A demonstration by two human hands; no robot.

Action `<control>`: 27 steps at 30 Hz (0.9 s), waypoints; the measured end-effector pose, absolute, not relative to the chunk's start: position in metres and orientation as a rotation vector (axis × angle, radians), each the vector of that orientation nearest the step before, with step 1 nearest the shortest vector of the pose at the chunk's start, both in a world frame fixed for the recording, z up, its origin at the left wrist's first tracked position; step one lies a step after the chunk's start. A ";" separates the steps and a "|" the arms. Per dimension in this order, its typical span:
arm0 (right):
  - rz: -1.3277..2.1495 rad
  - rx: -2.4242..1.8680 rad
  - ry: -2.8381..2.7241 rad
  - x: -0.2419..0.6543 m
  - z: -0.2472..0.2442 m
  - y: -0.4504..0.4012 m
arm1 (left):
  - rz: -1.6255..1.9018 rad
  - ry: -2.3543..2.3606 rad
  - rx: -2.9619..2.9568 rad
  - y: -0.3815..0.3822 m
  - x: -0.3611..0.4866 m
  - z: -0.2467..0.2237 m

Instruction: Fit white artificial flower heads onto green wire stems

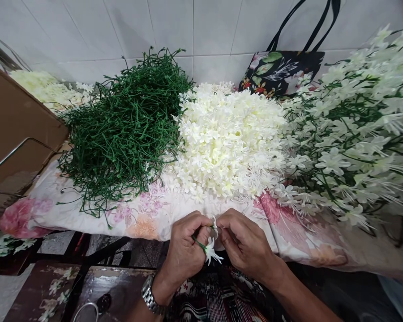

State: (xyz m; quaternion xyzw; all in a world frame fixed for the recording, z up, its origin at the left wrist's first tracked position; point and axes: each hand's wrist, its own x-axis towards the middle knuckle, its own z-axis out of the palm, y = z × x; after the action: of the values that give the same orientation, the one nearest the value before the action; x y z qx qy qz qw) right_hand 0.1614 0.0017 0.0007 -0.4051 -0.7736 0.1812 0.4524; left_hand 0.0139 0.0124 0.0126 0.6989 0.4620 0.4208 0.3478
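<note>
My left hand (188,243) is closed around a green artificial flower stem (199,243). One white artificial flower (211,251) sits on this stem and hangs below the fingers. My right hand (245,241) has its fingers pinched at a small white blossom (215,227) that lies between the two hands at the stem's upper end. Both hands are close together over the front edge of the flowered cloth (134,223). Beyond them lie a heap of loose white petals (228,138) and, to its left, a tangled pile of green plastic stems (130,120).
Assembled white flower sprays (349,134) crowd the right side. A dark floral bag (282,71) leans against the tiled wall (174,31). At left stands a cardboard box (16,116). Below the cloth, more sprays rest near a brown stool (114,286).
</note>
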 end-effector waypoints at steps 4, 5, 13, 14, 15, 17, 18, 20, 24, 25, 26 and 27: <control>0.453 -1.025 -1.918 0.164 0.004 0.002 | 1.036 1.197 1.664 0.013 0.013 0.016; 0.470 -1.031 -1.923 0.166 0.006 0.003 | 1.021 1.196 1.583 0.013 0.013 0.018; 0.499 -1.025 -1.998 0.181 0.036 0.005 | 0.965 0.981 0.986 0.009 0.011 0.024; 0.535 -0.985 -2.023 0.180 0.038 0.005 | 0.967 0.947 0.958 0.008 0.012 0.025; 0.569 -0.945 -2.043 0.180 0.040 0.005 | 0.967 0.916 0.937 0.007 0.013 0.026; 0.603 -0.889 -2.060 0.178 0.041 0.004 | 0.961 0.875 0.908 0.006 0.016 0.027; 0.601 -0.886 -2.054 0.177 0.041 0.003 | 0.950 0.871 0.895 0.005 0.017 0.027; 0.587 -0.917 -2.019 0.177 0.041 0.002 | 0.923 0.871 0.865 0.005 0.020 0.028; 0.580 -0.993 -1.918 0.189 0.048 0.003 | 0.950 0.854 0.780 0.005 0.020 0.026; 0.547 -1.008 -1.897 0.195 0.052 0.004 | 0.983 0.855 0.752 0.005 0.019 0.025; 0.494 -1.025 -1.877 0.202 0.057 0.005 | 1.015 0.884 0.721 0.006 0.018 0.024; 0.425 -1.044 -1.859 0.210 0.063 0.007 | 1.047 0.903 0.719 0.006 0.017 0.023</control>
State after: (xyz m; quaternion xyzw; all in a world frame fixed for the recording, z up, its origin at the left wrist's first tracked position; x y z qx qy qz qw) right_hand 0.2104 0.0069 0.0632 -0.4252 -0.7570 0.1729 0.4650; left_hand 0.0168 0.0060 0.0233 0.3241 0.4073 0.4720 0.7115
